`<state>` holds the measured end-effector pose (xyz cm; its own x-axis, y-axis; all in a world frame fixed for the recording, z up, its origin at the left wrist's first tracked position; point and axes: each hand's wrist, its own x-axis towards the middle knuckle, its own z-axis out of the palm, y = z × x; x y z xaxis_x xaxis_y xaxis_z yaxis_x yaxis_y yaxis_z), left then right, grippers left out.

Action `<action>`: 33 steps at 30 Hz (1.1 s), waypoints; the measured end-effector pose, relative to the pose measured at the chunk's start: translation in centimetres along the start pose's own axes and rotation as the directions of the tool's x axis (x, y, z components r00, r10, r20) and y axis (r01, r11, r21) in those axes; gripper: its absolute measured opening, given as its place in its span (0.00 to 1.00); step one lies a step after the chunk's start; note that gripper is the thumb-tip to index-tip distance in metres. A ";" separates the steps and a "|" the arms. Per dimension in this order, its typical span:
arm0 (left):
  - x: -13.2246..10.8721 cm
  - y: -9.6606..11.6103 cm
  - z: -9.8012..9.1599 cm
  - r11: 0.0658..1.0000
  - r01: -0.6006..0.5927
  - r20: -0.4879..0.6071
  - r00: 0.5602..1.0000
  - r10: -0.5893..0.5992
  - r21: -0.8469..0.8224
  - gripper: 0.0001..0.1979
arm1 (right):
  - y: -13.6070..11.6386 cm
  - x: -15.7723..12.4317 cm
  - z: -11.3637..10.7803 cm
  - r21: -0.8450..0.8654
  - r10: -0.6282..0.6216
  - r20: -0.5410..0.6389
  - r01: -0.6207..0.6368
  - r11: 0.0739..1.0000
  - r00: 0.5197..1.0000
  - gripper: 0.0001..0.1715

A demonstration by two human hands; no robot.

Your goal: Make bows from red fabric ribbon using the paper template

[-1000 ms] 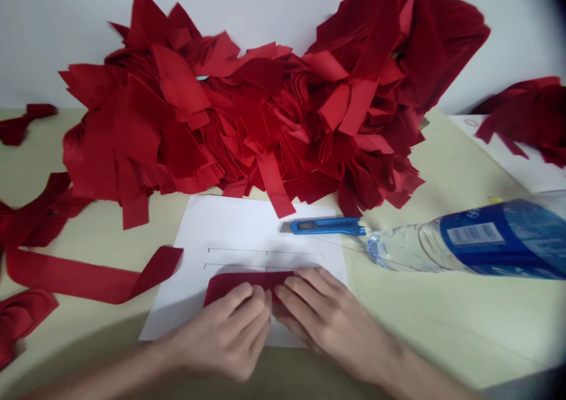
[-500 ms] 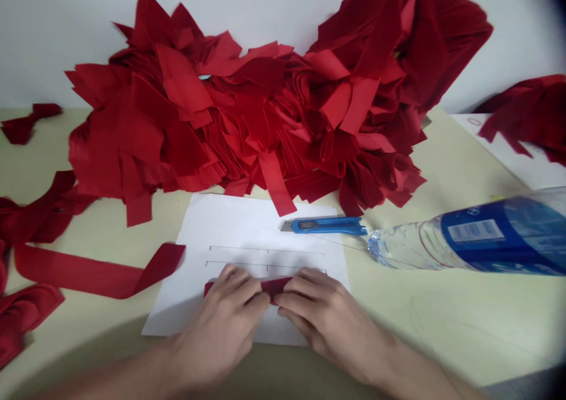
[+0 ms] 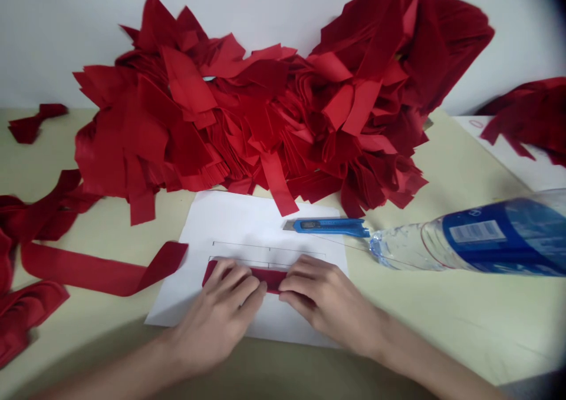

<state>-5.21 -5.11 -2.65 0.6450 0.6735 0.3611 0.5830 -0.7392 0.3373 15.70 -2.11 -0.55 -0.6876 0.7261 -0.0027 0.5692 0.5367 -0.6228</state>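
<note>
My left hand and my right hand press down on a folded dark red fabric strip, their fingertips almost meeting at its middle. The strip lies across a white paper sheet along the lower of its thin drawn lines, and my fingers hide much of it. A blue box cutter lies on the paper's top edge, just beyond my right hand. Neither hand touches it.
A large heap of cut red fabric pieces rises against the white wall. A long red strip and other scraps lie to the left on the pale table. A water bottle lies at right, with more red pieces behind it.
Both hands and the strip have shifted slightly up the paper, and the strip now sits on the lower drawn line. The whole view has drifted a little.
</note>
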 end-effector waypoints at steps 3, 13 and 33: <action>-0.1 0.0 0.2 1.000 0.022 0.007 1.000 -0.022 0.022 0.14 | -0.1 0.0 0.4 -0.032 0.005 -0.011 -0.005 0.999 1.000 0.09; 0.4 0.2 -0.4 0.990 0.138 0.081 0.987 -0.136 -0.014 0.14 | -0.1 0.2 0.7 0.003 0.057 -0.027 -0.057 0.998 0.998 0.09; 2.7 0.1 -1.0 0.942 0.335 0.250 0.911 -0.328 0.012 0.11 | 0.1 2.0 -0.5 -0.041 0.146 0.055 -0.144 0.989 0.988 0.10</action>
<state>-3.94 -3.36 -0.79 0.5203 0.8540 0.0008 0.7714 -0.4704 0.4285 14.58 -0.36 -0.24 -0.6206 0.7721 -0.1368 0.6803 0.4434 -0.5835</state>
